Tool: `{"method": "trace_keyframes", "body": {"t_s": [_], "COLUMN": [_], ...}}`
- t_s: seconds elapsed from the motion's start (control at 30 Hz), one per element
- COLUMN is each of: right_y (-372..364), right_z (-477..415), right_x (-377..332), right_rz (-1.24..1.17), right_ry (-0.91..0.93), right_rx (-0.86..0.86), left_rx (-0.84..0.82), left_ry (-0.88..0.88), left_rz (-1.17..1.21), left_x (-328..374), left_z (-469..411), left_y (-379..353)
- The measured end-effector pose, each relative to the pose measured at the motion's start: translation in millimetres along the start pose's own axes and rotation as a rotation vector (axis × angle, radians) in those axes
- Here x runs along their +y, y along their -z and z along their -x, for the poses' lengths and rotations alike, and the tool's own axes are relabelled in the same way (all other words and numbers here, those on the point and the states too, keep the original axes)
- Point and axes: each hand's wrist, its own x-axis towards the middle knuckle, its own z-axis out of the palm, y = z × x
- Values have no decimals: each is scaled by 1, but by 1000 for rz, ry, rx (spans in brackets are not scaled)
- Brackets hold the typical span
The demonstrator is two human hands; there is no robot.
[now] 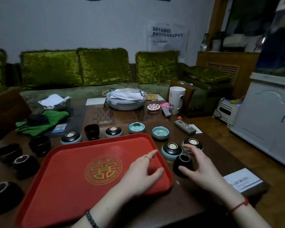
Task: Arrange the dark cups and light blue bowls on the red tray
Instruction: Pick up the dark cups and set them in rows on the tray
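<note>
The red tray (76, 171) with a gold emblem lies bare in front of me. My left hand (141, 171) hovers open over its right part, fingers spread. My right hand (199, 167) is open beside an upturned dark cup (182, 163) just right of the tray, not gripping it. Light blue bowls lie around the tray's far and right sides: two upright (136, 127) (160, 132), others upside down (171, 150) (192, 143) (113, 131) (71, 137). More dark cups stand left of the tray (8, 153) (39, 144) (25, 164) (3, 195), and one behind it (92, 131).
Behind the bowls on the wooden table are a remote (184, 127), a white mug (176, 100), a covered metal pan (125, 100) and a green cloth (39, 121). A white box (243, 181) lies at the right front edge. A green sofa runs along the back.
</note>
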Motion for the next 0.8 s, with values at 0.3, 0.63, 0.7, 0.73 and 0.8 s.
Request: {"method": "trace_keyframes", "body": {"t_s": [0.3,0.63,0.7,0.73,0.8], "right_y": [-9,-12,-9,-7,-1], "right_z": [-7,-8,-8,-9,-11], "right_x": [40,48,42,39,31], "right_rz": [-85,-145,-141,-144,-159], "right_ry": [-67,-63,-47,-36,-12], "right_rx": [-118,-88,-90,-92,-95], "left_rx": [-73,-95,-85,-77,-51], "left_ry": [-11,-15,-18,-18,-26], "left_rz": [-58,-57,-43,-24,42], "left_x": [5,8,10,11,13], "left_z": [-48,-60,-61,-61,-60], "left_y": [-40,-58,-58,-57,-53]}}
